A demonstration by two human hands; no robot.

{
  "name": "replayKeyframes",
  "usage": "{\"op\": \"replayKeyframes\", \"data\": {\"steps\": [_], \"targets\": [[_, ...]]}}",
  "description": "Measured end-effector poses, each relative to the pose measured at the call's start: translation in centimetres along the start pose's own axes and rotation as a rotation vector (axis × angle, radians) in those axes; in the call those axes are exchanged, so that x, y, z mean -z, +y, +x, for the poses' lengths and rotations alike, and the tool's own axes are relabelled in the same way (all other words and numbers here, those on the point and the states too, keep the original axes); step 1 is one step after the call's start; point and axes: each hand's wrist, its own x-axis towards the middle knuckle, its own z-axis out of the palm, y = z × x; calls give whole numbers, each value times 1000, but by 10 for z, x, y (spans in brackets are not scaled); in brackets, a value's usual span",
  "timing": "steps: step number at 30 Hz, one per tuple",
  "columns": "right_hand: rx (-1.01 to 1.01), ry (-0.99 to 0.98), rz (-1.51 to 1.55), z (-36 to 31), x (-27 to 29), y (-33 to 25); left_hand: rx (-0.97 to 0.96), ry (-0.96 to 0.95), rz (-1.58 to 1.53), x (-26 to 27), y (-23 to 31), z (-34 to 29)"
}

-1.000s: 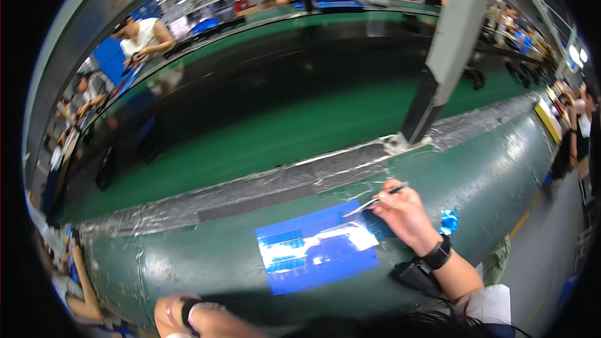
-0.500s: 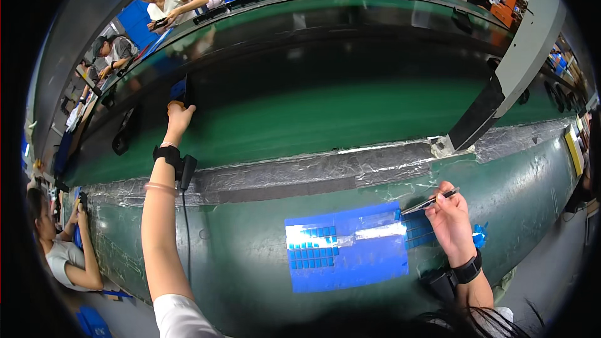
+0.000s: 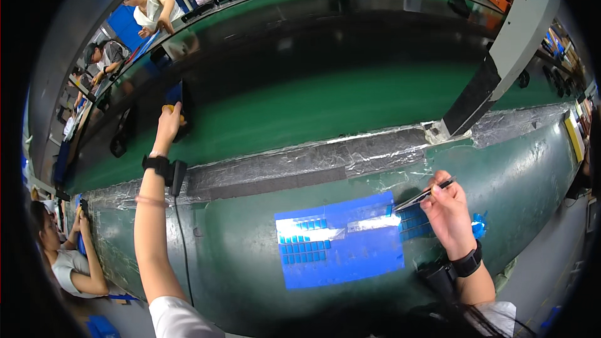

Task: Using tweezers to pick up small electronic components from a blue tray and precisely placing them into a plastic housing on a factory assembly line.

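Note:
My left arm reaches over the green conveyor belt. My left hand point(image 3: 168, 124), with a yellow-orange finger cover, is closed on the near end of a dark flat device with a blue face point(image 3: 174, 93). In my right hand point(image 3: 448, 213) is a pair of tweezers point(image 3: 418, 198), pinched between thumb and fingers. Their tips are at the upper right corner of a blue sheet point(image 3: 350, 268), beside a small blue piece point(image 3: 389, 211). Rows of small blue rectangles point(image 3: 305, 251) lie on the sheet's left part. More blue strips point(image 3: 413, 223) sit between the sheet and my right hand.
A grey post point(image 3: 494, 72) rises at the belt's near edge, right of centre. Dark holders point(image 3: 122, 134) stand on the belt at left. A cable point(image 3: 183, 244) trails from my left wristband. Co-workers sit across the belt and at far left point(image 3: 72, 263).
The scene has shifted slightly left in view. The co-worker across the belt no longer holds a dark device; a dark item now lies before them. Both my hands keep their grips.

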Motion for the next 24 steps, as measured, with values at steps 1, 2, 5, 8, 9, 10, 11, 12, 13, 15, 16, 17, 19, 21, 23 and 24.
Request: {"op": "replayKeyframes", "data": {"steps": [1,2,5,8,9,10,11,12,13,15,16,17,19,21,23,24], "targets": [[5,-16,6,-1,-2,1,2,0,9,12,12,-15],[12,-13,12,-2,-5,2,28,-67,124,24,24,-29],[12,5,2,-2,-9,0,-101,119,673,35,58,-50],[-5,-21,-43,-5,-7,0,-53,80,648,22,64,-37],[2,-29,-47,-6,-7,1,-49,23,666,16,54,-30],[1,-22,-67,-6,-8,1,39,5,657,8,45,-25],[-11,-23,-85,-6,-10,4,88,-13,625,8,18,-13],[2,-28,-91,-5,-10,5,105,9,611,6,13,-9],[8,-29,-98,-7,-13,6,126,34,599,6,7,-5],[40,-54,-125,-8,-17,2,100,32,411,8,26,-7],[50,-50,-146,-11,-21,-1,24,109,148,9,30,-16],[44,-59,-152,-12,-26,-3,120,-185,-433,15,37,-23],[70,-78,-211,-8,-38,-7,382,-420,-986,16,80,-59],[129,-138,-261,-10,-57,-17,249,-710,-1479,20,114,-104],[225,-202,-266,-13,-82,-27,270,-694,-1587,17,130,-139],[272,-218,-235,-15,-91,-33,345,-706,-1453,23,150,-160]]}}
